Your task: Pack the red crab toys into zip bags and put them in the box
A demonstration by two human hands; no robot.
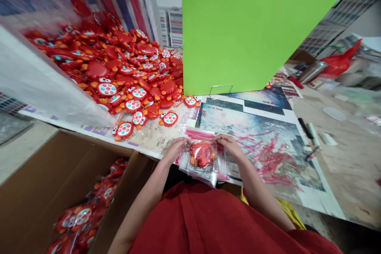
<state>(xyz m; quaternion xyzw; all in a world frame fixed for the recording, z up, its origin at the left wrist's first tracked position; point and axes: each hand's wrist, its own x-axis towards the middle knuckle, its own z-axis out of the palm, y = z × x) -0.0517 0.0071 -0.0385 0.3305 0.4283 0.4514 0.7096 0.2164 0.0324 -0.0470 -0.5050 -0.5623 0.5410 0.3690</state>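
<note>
Head view: bagged crab toy (203,154) between both hands' fingers (182,145).

A packing workshop: heaped red crab toys (119,71), filled carton (44,198).

left hand (176,147) + right hand (228,145): pinch clear bag (205,166) | red crab toy (203,154) inside | toy pile (119,67) beyond

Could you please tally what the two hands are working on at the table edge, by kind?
Red crab toy inside the top bag: 1
Stack of clear zip bags under it: 1
Left hand and right hand gripping the top bag: 2
Total: 4
</note>
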